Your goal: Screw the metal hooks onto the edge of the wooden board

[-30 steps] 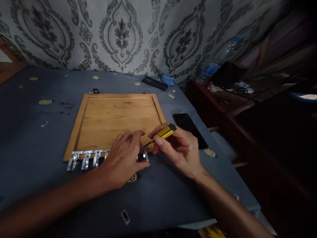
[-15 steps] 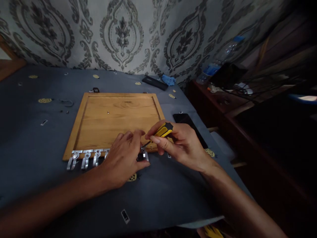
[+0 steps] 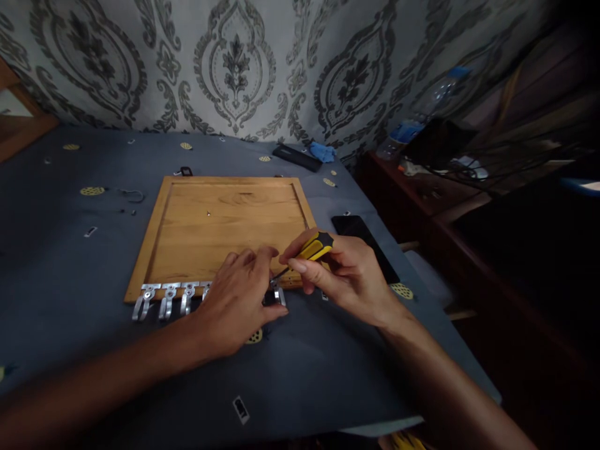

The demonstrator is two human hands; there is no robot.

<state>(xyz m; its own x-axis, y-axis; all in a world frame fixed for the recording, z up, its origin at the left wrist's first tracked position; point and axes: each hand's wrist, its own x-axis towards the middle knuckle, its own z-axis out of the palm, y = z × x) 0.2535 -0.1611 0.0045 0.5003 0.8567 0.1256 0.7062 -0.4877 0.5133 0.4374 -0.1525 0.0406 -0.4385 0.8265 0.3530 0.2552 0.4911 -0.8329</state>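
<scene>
A yellow-and-black screwdriver (image 3: 316,247) is pinched between the thumb and fingers of my right hand (image 3: 349,275). It leans down to the left, its shaft reaching the metal hook rail (image 3: 190,289) near the right end. My left hand (image 3: 239,290) is curled over this rail, its thumb below and its fingers above, and hides the rail's middle. Along the near edge of a framed wooden board (image 3: 220,234) runs the rail, with several silver hooks hanging past the edge. A tiny screw (image 3: 209,214) lies on the board. The screwdriver's tip is partly hidden by my left fingers.
A black phone (image 3: 365,247) lies right of the board. Behind are a dark case (image 3: 297,158) and a blue cloth (image 3: 322,152). A bent wire hook (image 3: 134,195) and small bits lie at left. A brown side table (image 3: 375,165) holds a plastic bottle (image 3: 405,132) and cables.
The whole view has shifted slightly, so everything sits a little further right. Both hands keep their places at the rail, and the screwdriver handle looks slightly turned.
</scene>
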